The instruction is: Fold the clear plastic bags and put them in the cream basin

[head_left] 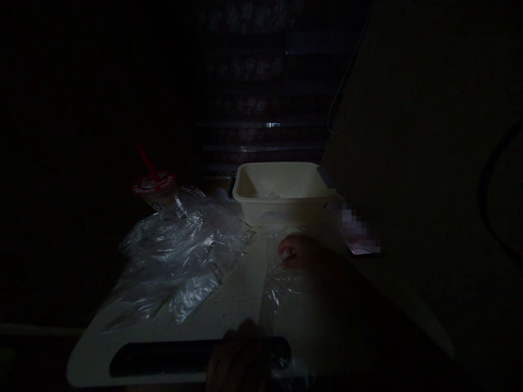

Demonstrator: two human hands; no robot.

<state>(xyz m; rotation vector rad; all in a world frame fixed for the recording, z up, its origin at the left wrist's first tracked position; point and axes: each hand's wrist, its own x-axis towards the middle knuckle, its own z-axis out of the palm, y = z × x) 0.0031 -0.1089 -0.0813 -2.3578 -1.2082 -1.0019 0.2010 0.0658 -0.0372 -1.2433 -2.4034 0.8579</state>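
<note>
The scene is very dark. My right hand (300, 253) reaches in from the right, its fingers curled closed on what looks like a clear plastic bag (278, 291) lying flat on the white tabletop (241, 283). A small pale bit shows between thumb and fingers. Near the front edge, my left hand (235, 356) lies over a long dark slot (171, 356) in the tabletop; shadow hides how its fingers are bent. A pile of crumpled clear plastic bags (188, 245) spreads to the left. Just beyond my right hand stands a cream plastic basin (281, 209).
A cup with a red lid and red straw (154, 185) stands behind the bag pile. To the right of the basin lies a phone-like flat object (359, 234), its surface blurred out. A thin cord (337, 130) hangs at the back right.
</note>
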